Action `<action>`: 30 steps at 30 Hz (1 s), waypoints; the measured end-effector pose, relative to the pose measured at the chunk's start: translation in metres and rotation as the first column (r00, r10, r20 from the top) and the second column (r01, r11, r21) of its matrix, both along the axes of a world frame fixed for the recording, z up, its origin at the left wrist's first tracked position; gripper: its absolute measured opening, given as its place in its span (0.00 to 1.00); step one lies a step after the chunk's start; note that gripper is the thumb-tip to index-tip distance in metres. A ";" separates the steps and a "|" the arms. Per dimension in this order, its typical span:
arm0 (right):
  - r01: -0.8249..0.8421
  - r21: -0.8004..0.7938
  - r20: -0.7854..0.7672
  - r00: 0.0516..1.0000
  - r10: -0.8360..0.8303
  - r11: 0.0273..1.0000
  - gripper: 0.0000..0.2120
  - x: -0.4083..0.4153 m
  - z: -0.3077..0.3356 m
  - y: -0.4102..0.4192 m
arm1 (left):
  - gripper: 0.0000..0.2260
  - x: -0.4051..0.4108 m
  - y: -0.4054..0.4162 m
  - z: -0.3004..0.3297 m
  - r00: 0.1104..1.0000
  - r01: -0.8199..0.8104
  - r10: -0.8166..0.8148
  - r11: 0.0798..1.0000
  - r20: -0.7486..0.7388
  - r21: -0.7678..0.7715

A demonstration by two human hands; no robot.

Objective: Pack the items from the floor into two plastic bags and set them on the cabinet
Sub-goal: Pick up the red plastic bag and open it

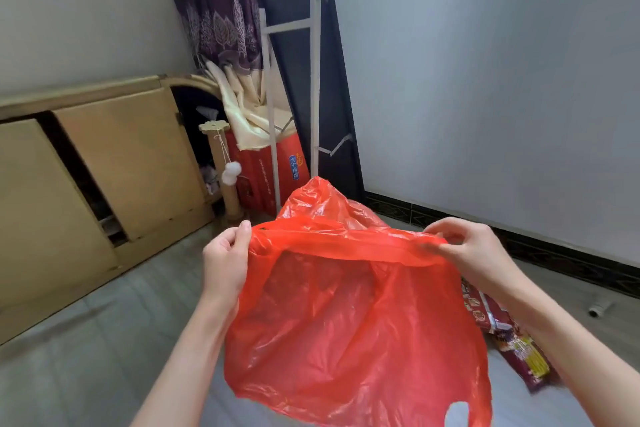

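A thin red plastic bag (349, 315) hangs in front of me, stretched between both hands at its upper edge. My left hand (225, 260) pinches the bag's left edge with thumb and fingers. My right hand (471, 250) grips the right edge, fingers partly behind the plastic. The bag looks limp; I cannot tell whether anything is inside. Dark red snack packets (509, 336) lie on the floor at the right, partly hidden by the bag and my right forearm.
A low wooden cabinet (104, 156) with doors ajar runs along the left wall. A cat scratching post (225, 170), a red carton (273, 170), a white metal rack (313, 80) and a curtain stand in the corner. A small white tube (601, 307) lies by the right wall.
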State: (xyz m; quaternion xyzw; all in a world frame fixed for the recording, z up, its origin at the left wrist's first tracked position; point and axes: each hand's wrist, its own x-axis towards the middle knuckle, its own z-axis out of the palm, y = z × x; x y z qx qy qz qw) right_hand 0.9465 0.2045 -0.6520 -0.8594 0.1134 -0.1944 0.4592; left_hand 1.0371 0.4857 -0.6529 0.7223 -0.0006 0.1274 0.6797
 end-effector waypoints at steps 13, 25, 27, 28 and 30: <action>-0.213 0.825 0.056 0.953 0.298 0.524 0.09 0.003 0.011 0.011 | 0.11 -0.016 -0.015 -0.001 0.865 -0.347 -0.013 0.706 0.501 0.617; -0.162 0.756 -0.030 0.959 0.280 0.634 0.04 0.011 0.006 -0.008 | 0.19 -0.013 -0.008 -0.017 0.862 -0.205 -0.299 0.532 0.409 0.822; -0.226 0.805 0.056 0.949 0.309 0.549 0.06 -0.003 0.005 -0.004 | 0.17 -0.013 -0.010 -0.018 0.847 -0.092 -0.382 0.580 0.369 0.810; -0.230 0.763 0.040 0.949 0.312 0.604 0.10 -0.004 0.002 -0.003 | 0.16 -0.014 -0.013 -0.018 0.836 0.028 -0.453 0.599 0.310 0.800; -0.219 0.569 0.002 0.964 0.265 0.793 0.15 -0.002 0.002 0.000 | 0.13 -0.018 -0.021 -0.021 0.795 0.292 -0.588 0.588 0.151 0.754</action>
